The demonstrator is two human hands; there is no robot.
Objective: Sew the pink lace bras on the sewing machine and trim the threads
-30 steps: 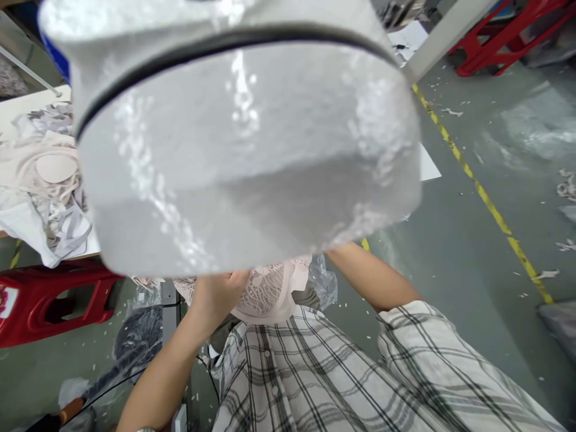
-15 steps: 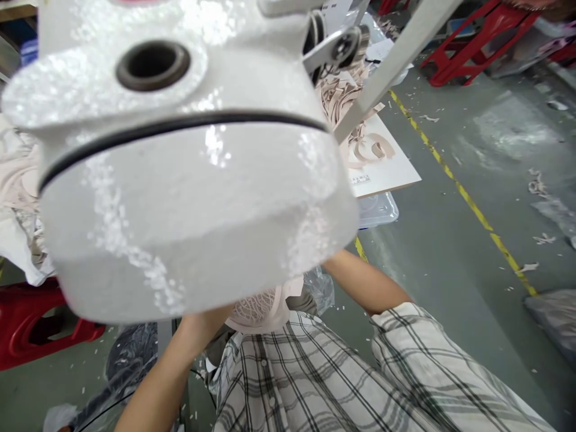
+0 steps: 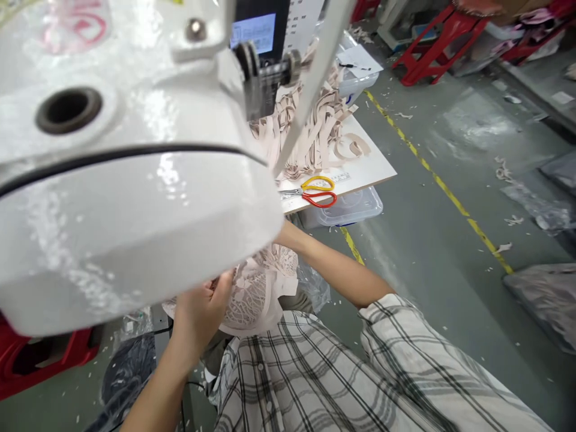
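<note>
A glossy white sewing machine head (image 3: pixel 126 198) fills the upper left and hides most of the work. Below it my left hand (image 3: pixel 202 309) curls its fingers on a pale pink lace garment piece (image 3: pixel 256 294). My right forearm (image 3: pixel 333 267) reaches in under the machine, and the right hand itself is hidden behind the machine body. The lace piece hangs over the table edge toward my plaid shirt.
Yellow-and-red scissors (image 3: pixel 317 191) lie on the white table (image 3: pixel 369 171) beside a heap of pale pink strips (image 3: pixel 310 132). A clear plastic bin (image 3: pixel 355 207) sits under the table edge. Red stools (image 3: pixel 423 45) and a yellow floor line (image 3: pixel 432 174) lie to the right.
The view has swung right and up, so the machine head now sits further left, uncovering the table, scissors and strips. My left hand's fingers and more of the lace piece now show.
</note>
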